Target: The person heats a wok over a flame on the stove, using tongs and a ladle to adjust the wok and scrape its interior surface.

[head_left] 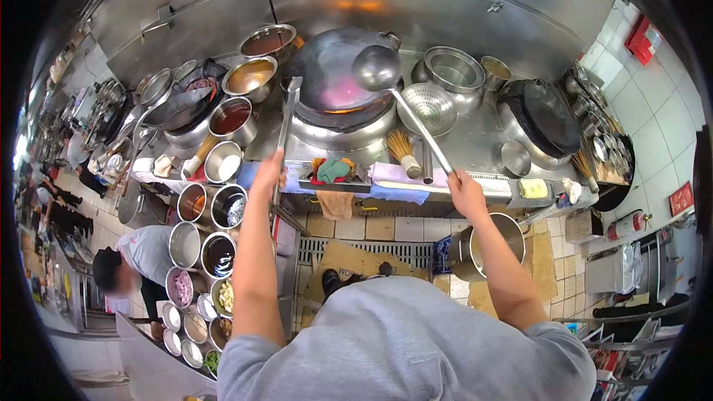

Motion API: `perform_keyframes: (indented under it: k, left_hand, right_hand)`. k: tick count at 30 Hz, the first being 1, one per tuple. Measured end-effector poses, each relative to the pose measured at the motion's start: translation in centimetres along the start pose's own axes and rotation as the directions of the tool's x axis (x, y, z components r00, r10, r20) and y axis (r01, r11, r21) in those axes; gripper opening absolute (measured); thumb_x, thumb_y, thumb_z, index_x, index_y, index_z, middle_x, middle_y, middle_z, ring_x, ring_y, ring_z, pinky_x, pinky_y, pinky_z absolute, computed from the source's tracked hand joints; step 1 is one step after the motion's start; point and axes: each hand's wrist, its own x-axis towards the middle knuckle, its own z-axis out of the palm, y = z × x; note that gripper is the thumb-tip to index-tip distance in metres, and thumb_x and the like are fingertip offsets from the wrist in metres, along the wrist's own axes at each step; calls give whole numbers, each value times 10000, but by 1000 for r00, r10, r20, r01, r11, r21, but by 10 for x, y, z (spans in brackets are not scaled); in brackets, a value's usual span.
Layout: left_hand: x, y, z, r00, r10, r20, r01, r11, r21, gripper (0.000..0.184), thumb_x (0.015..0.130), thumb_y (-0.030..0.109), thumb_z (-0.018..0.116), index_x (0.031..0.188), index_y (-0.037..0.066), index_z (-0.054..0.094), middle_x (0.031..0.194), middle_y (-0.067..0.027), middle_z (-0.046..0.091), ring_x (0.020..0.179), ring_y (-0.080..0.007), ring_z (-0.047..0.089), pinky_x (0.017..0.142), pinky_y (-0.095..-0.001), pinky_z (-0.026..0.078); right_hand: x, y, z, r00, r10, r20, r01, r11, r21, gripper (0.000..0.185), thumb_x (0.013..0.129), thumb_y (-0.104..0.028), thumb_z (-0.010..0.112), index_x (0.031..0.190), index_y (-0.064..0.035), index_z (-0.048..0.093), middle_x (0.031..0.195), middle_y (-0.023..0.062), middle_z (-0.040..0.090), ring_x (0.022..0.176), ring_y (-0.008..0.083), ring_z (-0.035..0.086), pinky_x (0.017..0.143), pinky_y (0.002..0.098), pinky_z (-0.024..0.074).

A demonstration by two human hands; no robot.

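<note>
**Steel ladle (377, 68) at the ctr. wok (312, 67), cooking range**

Ladle: polished, round-bowled, w/ long straight handle; bowl overlaps the wok's R part in view, contact can't be told. Wok: broad, round, dark, sooty, w/ pink sheen; seated on a rounded steel burner ring (334, 134), orange glow at near rim. Long metal tool (287, 115): narrow, flat-ended, far end by wok's L edge.

R hand (464, 191): fingers wrapped round near end of ladle handle, forearm slanting inward & fwd. L hand (271, 171): closed round the long metal tool, arm stretched fwd., nearly straight.

Counter (475, 142): smooth, reflective steel. R of wok: perforated round strainer (427, 110), then rounded pot (454, 78) behind; a second dark wok (549, 115) farther R. L of wok: steel bowl of red-brown liquid (232, 116). Near edge: straw brush (402, 150), bristles fanned; soft folded pink cloth (405, 172).

Outer L: clustered round ingredient tins (185, 245); co-worker in grey shirt (152, 249) & dark cap, bent beside them. Below: slotted drain grate (416, 254), flattened cardboard (356, 258), tiled floor (420, 228). Back wall (438, 11): brushed sheet steel; R wall (661, 96): glossy white tile.
</note>
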Motion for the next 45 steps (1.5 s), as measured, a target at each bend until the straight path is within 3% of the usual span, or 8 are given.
perform_keyframes:
  k: [4,8,13,18,21,28,41,45]
  left_hand:
    - [-57,-24,26,864,-65,499,404,682,-610,399,815,460,320,961,116,462,549,23,384,360,-45,278,320,-177,225]
    - [-84,-40,73,843,-53,536,460,590,-664,398,827,448,283,970,116,450,548,33,349,390,-47,280,368,-196,266]
    - [-109,-30,144,822,-30,568,467,606,-644,230,814,290,438,975,127,447,741,-23,501,640,-133,506,586,-266,441]
    - [-112,-16,174,791,-59,609,429,764,-482,202,797,222,484,959,111,435,933,-30,519,835,-170,506,787,-362,389]
    - [-111,-3,200,814,-53,579,311,881,-357,297,786,205,506,1043,96,406,985,-35,491,905,-132,456,774,-303,366]
    - [-97,-23,206,838,286,465,-240,958,-157,356,780,243,517,1046,33,409,920,-47,509,810,-104,485,707,-241,392]
    - [-351,-463,-58,931,21,364,-352,310,883,164,684,233,450,628,86,496,571,-140,487,527,-333,484,474,-422,391]
    - [-420,-442,-59,952,-223,209,-37,595,803,148,698,222,458,652,84,488,555,-116,481,491,-300,471,438,-396,377]
  right_hand:
    - [-29,46,9,850,174,498,-500,563,658,221,757,-150,497,920,-31,408,567,61,510,388,96,457,361,229,359]
    - [-20,59,38,983,139,-121,-140,990,1,245,730,-189,475,900,-25,409,657,194,550,588,336,548,528,413,427]
    - [-21,59,85,892,434,131,-419,899,-123,375,747,-245,466,1041,-41,354,836,207,539,779,360,525,693,427,416]
    - [-16,32,69,950,285,-126,-309,914,-261,566,731,-289,520,1202,-100,269,951,157,496,847,299,509,725,359,409]
    - [-21,-30,35,900,-112,420,-249,658,710,550,743,-253,512,1207,-93,263,974,186,494,916,331,477,814,373,357]
    - [32,-20,50,943,-92,319,-57,902,428,415,746,-234,474,1071,14,407,930,235,514,898,341,493,762,366,386]
    - [280,16,-35,979,129,160,-78,953,-294,519,746,-469,426,929,4,532,953,201,524,913,320,493,778,388,382]
    - [317,-10,-25,973,135,188,-74,950,-302,428,755,-396,464,924,-11,543,991,172,517,935,301,488,782,374,385]
